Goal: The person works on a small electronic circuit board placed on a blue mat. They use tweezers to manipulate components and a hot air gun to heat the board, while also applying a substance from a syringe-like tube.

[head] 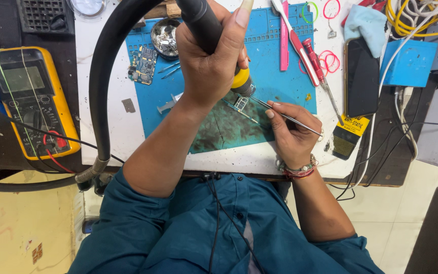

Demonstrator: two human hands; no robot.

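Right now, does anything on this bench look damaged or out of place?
Yes. The blue work mat is scorched dark and cracked just below the small part under the hot-air nozzle. A circuit board lies loose near the mat's left edge.

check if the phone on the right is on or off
Looks off or asleep: the phone lies flat beside the blue mat, its screen plain black.

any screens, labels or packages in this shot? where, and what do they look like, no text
Multimeter: far left, yellow case, grey blank display.
Phone: right of blue mat, dark screen, face up.
Brush label: below phone, yellow with black print.
Blue box: right edge, plain.
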